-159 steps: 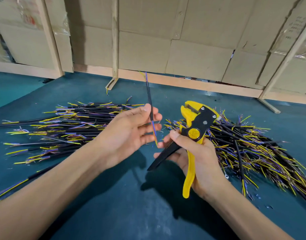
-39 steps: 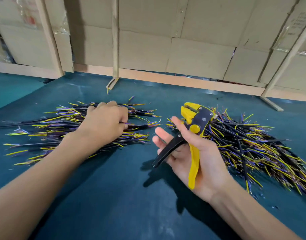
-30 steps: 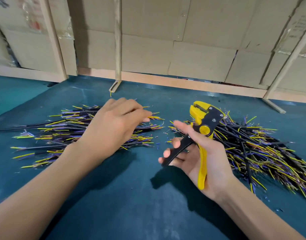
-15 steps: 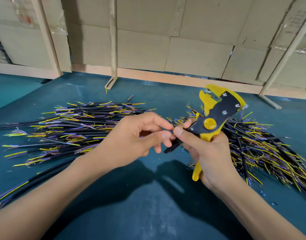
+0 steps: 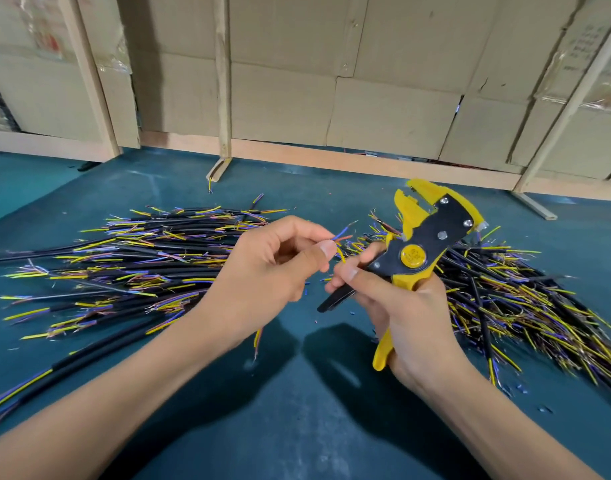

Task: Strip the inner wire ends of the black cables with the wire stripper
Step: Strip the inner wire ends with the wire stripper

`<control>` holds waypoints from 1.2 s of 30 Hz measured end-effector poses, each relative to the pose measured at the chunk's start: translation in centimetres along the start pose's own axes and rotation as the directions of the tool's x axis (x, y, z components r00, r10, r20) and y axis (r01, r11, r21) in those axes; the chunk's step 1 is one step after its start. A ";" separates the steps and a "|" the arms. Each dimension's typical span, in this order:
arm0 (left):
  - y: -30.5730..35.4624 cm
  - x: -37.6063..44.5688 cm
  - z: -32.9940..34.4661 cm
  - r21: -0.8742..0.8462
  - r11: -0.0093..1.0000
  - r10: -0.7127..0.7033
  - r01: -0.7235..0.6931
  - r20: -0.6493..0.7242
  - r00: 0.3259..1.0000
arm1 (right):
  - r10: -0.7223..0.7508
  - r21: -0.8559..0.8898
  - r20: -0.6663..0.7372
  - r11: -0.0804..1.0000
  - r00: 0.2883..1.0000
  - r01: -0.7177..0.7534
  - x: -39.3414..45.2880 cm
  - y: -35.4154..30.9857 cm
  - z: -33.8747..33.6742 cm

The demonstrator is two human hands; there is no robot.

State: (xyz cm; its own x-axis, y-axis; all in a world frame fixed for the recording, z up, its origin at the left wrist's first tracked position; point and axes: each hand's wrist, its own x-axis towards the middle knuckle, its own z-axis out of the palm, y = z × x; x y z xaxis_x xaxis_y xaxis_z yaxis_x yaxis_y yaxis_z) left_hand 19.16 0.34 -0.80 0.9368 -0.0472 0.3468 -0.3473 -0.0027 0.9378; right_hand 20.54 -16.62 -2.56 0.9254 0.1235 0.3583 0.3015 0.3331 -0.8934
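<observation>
While the head view is looking down on the green bench [image 5: 297,427], the left hand [image 5: 266,275] is pinching a cable's wire ends [image 5: 342,237]; the right hand [image 5: 401,306] is gripping the yellow wire stripper [image 5: 421,244]. Black cables are lying heaped left [image 5: 141,265] and right [image 5: 522,299].

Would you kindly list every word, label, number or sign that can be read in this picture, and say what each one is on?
No text here can be read with confidence.
Yellow round knob on the wire stripper: embossed marks, too small to read.
Cardboard box at upper right: dark printed lines, too blurred to read.
Cardboard box at upper left: a reddish printed patch, blurred and unreadable.
</observation>
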 end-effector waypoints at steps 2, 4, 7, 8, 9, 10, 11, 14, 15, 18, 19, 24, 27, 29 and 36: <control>0.2 -0.1 0.3 -0.022 1.000 -0.011 0.011 -0.019 1.000 | -0.015 -0.039 0.063 0.999 0.998 0.017 -0.4 0.2 0.4; 0.6 0.0 0.2 -0.119 0.991 -0.062 0.058 -0.027 0.998 | 0.010 -0.028 0.129 1.000 0.992 -0.006 -0.8 0.2 0.7; 1.2 0.4 -0.4 -0.219 0.969 -0.118 0.111 -0.020 0.993 | 0.130 0.095 0.175 0.984 0.976 -0.148 -1.2 -0.1 0.9; 1.4 0.5 -0.6 -0.225 0.968 -0.117 0.109 -0.025 0.993 | 0.181 0.127 0.191 0.970 0.965 -0.207 -1.2 -0.2 0.8; 1.6 0.6 -0.9 -0.229 0.968 -0.116 0.106 -0.031 0.993 | 0.234 0.138 0.208 0.954 0.950 -0.266 -1.1 -0.4 0.8; 1.7 0.7 -1.1 -0.234 0.966 -0.119 0.107 -0.038 0.992 | 0.284 0.131 0.228 0.939 0.931 -0.319 -1.0 -0.6 0.6; 1.8 0.8 -1.3 -0.234 0.966 -0.126 0.113 -0.040 0.991 | 0.327 0.111 0.252 0.925 0.911 -0.363 -0.9 -0.8 0.5; 2.1 0.8 -1.9 -0.227 0.963 -0.156 0.145 -0.033 0.987 | 0.395 0.029 0.355 0.901 0.848 -0.432 -0.6 -1.1 0.0; 2.1 0.8 -2.1 -0.231 0.961 -0.163 0.152 -0.029 0.986 | 0.405 0.001 0.387 0.898 0.828 -0.440 -0.5 -1.1 -0.1; 2.3 0.8 -2.4 -0.226 0.958 -0.180 0.173 -0.008 0.984 | 0.416 -0.067 0.468 0.897 0.780 -0.438 -0.7 -0.9 -0.5; 2.3 0.8 -2.4 -0.221 0.959 -0.183 0.178 -0.004 0.983 | 0.412 -0.076 0.495 0.898 0.765 -0.434 -0.8 -0.8 -0.6; 2.1 0.9 -2.5 -0.206 0.964 -0.177 0.165 -0.040 0.983 | 0.414 -0.078 0.543 0.892 0.731 -0.446 -0.9 -0.7 -0.5; 1.9 0.8 -2.3 -0.189 0.970 -0.162 0.151 -0.043 0.986 | 0.423 -0.095 0.522 0.892 0.740 -0.443 -0.9 -0.8 -0.4; 1.8 0.7 -2.2 -0.187 0.971 -0.157 0.147 -0.040 0.987 | 0.424 -0.099 0.516 0.893 0.744 -0.440 -0.8 -0.9 -0.3; 1.6 0.7 -2.0 -0.223 0.969 -0.119 0.108 -0.034 0.992 | 0.435 -0.051 0.468 0.882 0.769 -0.468 -0.8 -1.5 0.3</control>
State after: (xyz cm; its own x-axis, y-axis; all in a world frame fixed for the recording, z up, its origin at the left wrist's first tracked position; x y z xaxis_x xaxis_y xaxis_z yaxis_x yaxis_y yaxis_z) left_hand 19.35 2.35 1.03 0.9723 -0.0126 0.2335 -0.2254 0.2148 0.9503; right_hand 19.31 -16.96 -1.45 0.7354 0.6775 0.0136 -0.1557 0.1885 -0.9697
